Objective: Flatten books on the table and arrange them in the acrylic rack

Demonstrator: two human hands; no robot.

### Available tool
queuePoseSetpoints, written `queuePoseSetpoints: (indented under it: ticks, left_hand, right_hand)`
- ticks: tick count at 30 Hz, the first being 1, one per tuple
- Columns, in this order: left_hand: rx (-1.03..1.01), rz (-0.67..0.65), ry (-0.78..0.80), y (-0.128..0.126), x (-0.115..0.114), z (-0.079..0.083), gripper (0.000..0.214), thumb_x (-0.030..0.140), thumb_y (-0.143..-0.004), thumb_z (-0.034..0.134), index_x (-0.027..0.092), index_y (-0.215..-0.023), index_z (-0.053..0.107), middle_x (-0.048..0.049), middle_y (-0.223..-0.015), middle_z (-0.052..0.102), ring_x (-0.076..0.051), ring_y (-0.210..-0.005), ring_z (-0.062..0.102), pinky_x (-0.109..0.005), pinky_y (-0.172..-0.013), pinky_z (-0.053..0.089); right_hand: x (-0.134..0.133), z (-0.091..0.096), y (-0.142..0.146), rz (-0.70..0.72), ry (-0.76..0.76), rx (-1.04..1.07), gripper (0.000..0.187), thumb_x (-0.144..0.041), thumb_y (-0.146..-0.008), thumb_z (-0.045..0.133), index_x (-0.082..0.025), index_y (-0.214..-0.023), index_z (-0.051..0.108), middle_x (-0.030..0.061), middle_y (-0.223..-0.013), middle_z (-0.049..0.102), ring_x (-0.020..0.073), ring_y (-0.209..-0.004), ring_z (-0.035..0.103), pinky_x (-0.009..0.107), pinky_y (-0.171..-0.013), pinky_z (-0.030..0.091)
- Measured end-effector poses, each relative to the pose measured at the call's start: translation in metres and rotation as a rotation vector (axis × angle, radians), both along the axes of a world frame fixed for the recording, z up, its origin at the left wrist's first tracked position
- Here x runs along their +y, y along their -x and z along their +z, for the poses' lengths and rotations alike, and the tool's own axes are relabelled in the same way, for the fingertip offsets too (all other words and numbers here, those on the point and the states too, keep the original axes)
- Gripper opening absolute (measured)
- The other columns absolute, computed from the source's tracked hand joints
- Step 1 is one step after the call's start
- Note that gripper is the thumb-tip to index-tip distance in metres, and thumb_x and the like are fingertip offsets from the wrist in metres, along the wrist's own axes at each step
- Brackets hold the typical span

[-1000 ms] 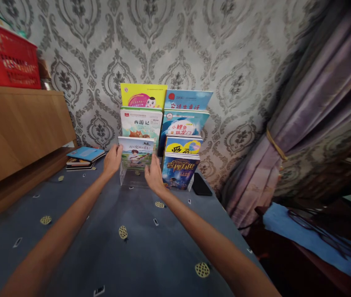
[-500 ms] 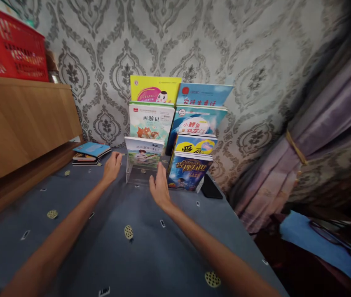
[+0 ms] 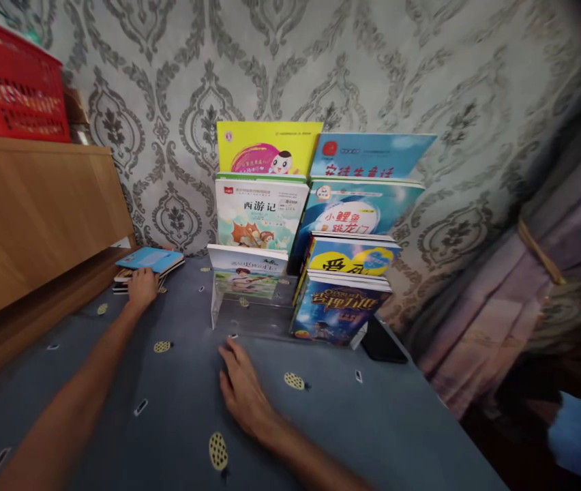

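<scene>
My left hand (image 3: pixel 143 290) is at the front edge of a small stack of books on the left. Its fingers are closed over the edge of the top one, a light blue book (image 3: pixel 150 258), which still lies on the stack. Over the dark blue cloth in front of the clear book rack (image 3: pixel 249 320), my right hand (image 3: pixel 243 389) is open, fingers loosely apart and holding nothing. A thin book with a guitar player on its cover (image 3: pixel 247 276) stands in the rack's front left slot. Beside it on the right stands a dark blue book (image 3: pixel 339 314).
Behind these stand a white book (image 3: pixel 260 215), a yellow book (image 3: pixel 270 146), a teal book (image 3: pixel 362 204) and a blue book (image 3: pixel 372 153). A black phone (image 3: pixel 383 341) lies right of the rack. Left are a wooden cabinet (image 3: pixel 39 211) and a red basket (image 3: pixel 14 82); a curtain (image 3: pixel 495 293) hangs right.
My left hand has moved left from beside the rack onto the book stack. My right hand has drawn back from the rack's front left slot towards me. The view has shifted slightly.
</scene>
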State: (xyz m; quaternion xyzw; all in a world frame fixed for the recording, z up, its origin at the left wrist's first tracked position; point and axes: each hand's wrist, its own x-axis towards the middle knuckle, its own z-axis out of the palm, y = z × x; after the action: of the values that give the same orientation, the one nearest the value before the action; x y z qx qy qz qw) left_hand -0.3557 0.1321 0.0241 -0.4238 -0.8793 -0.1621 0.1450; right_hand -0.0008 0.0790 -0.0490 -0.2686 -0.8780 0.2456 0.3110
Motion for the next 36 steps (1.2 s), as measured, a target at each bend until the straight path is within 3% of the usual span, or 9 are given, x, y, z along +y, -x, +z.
queuePoseSetpoints:
  ticks: [6,12,17,24,30,33,36]
  left_hand:
    - [0.180,-0.011,0.102,0.013,0.022,0.006,0.047,0.036,-0.094,0.036,0.004,-0.122,0.057,-0.0298,-0.126,0.059,-0.041,-0.118,0.053,-0.051,-0.093,0.044]
    - [0.146,-0.045,0.254,0.021,0.043,0.004,0.048,0.042,-0.096,0.034,0.009,-0.121,0.058,-0.0264,-0.125,0.064,-0.038,-0.117,0.059,-0.046,-0.094,0.045]
    - [0.166,-0.089,0.302,0.024,0.039,0.006,0.047,0.039,-0.095,0.034,0.007,-0.114,0.062,-0.0283,-0.117,0.067,-0.039,-0.110,0.063,-0.047,-0.091,0.046]
    - [0.258,-0.265,0.353,0.026,-0.011,0.012,0.042,0.026,-0.095,0.029,0.009,-0.110,0.065,-0.0263,-0.110,0.069,-0.038,-0.107,0.065,-0.046,-0.094,0.045]
    - [0.391,-0.402,0.333,0.004,-0.080,-0.009,0.040,0.024,-0.095,0.030,0.016,-0.108,0.067,-0.0203,-0.102,0.070,-0.035,-0.099,0.067,-0.050,-0.098,0.043]
    - [0.383,-0.497,0.312,-0.014,-0.116,-0.021,0.041,0.034,-0.097,0.032,0.020,-0.104,0.070,-0.0162,-0.100,0.072,-0.033,-0.096,0.068,-0.051,-0.100,0.044]
    - [0.312,-0.523,0.264,-0.018,-0.132,-0.020,0.044,0.050,-0.095,0.038,0.023,-0.099,0.072,-0.0133,-0.102,0.073,-0.032,-0.102,0.068,-0.051,-0.105,0.042]
  right_hand:
    - [0.000,0.001,-0.002,0.003,-0.003,-0.038,0.046,-0.011,-0.092,0.050,-0.017,-0.137,0.058,0.0180,-0.154,0.045,0.0309,-0.142,0.045,0.048,-0.114,0.044]
    - [0.001,-0.001,-0.001,0.004,-0.009,-0.012,0.041,-0.011,-0.091,0.051,-0.019,-0.130,0.063,0.0160,-0.153,0.046,0.0308,-0.140,0.047,0.048,-0.112,0.046]
    - [0.001,0.002,0.000,0.000,-0.032,-0.035,0.037,-0.010,-0.090,0.052,-0.019,-0.123,0.066,0.0165,-0.150,0.049,0.0305,-0.138,0.050,0.048,-0.112,0.047]
    - [-0.001,0.011,-0.002,0.010,-0.036,-0.069,0.035,-0.010,-0.091,0.050,-0.015,-0.121,0.067,0.0193,-0.149,0.050,0.0333,-0.137,0.050,0.051,-0.110,0.047]
    - [-0.001,0.014,0.000,0.014,-0.036,-0.088,0.036,-0.010,-0.090,0.051,-0.015,-0.121,0.068,0.0196,-0.148,0.050,0.0332,-0.137,0.051,0.050,-0.112,0.046]
    - [-0.001,0.014,0.001,0.006,-0.027,-0.098,0.035,-0.010,-0.090,0.051,-0.014,-0.120,0.068,0.0197,-0.148,0.050,0.0335,-0.136,0.051,0.049,-0.112,0.047]
    - [0.000,0.013,0.003,0.011,-0.016,-0.122,0.035,-0.010,-0.090,0.050,-0.012,-0.121,0.068,0.0211,-0.148,0.050,0.0341,-0.137,0.050,0.051,-0.112,0.046]
